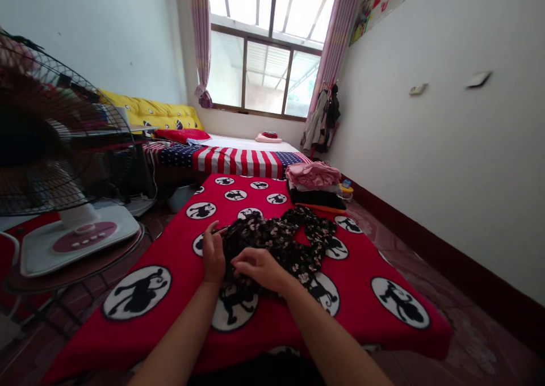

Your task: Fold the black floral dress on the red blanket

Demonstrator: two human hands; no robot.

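1. Red cloth [357,272], printed with dark figures in white ovals, spreads before us; on its middle lies the garment [276,233], black with small pale flowers, crumpled, and we take it as the centre of our clock.
2. At 8 o'clock our left hand [213,256] stands on edge at the garment's end, fingers pointing away from us; we cannot tell whether it grips any fabric.
3. At 7 o'clock we have our right hand [260,264] over the near edge, fingertips drawn together against the garment; whether fabric is caught between them, we cannot tell. Our two hands are close but apart.
4. At 1 o'clock we see a folded pile [314,176], pink on top, resting on the cloth's far corner; farther that way hang coats [320,116].
5. At 11 o'clock is a bed [238,162]; at 10, a fan [80,215].
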